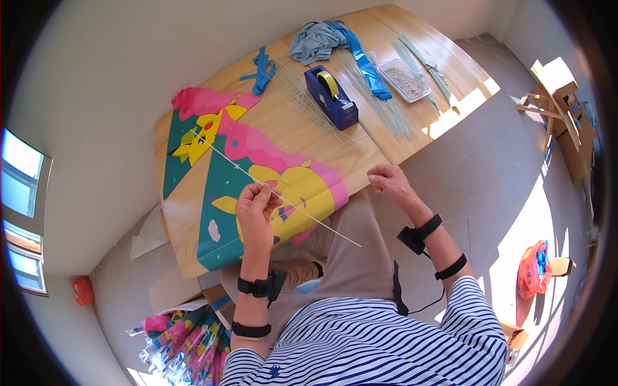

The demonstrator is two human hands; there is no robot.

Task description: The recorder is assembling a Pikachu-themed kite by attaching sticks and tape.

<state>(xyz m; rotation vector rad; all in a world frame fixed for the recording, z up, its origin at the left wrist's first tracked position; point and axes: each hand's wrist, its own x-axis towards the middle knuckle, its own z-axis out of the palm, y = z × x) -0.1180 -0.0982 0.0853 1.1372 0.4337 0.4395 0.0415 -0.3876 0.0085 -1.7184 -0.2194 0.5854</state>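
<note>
My left hand (256, 209) pinches a thin pale stick (309, 217) that slants across a colourful kite sheet (257, 174) of green, pink and yellow lying on the wooden table (283, 116). The stick runs from the kite's upper left down past the table's near edge. My right hand (388, 179) hovers at the table's near edge, fingers curled, apart from the stick; nothing visible in it.
A blue tape dispenser (331, 96) stands mid-table among several loose thin sticks (302, 96). Beyond it lie a blue-grey cloth (318, 40), blue ribbon strips (261, 69) and a clear tray (403, 80). Wrapped kites (183, 344) lie on the floor at left; a cardboard stand (557, 103) at right.
</note>
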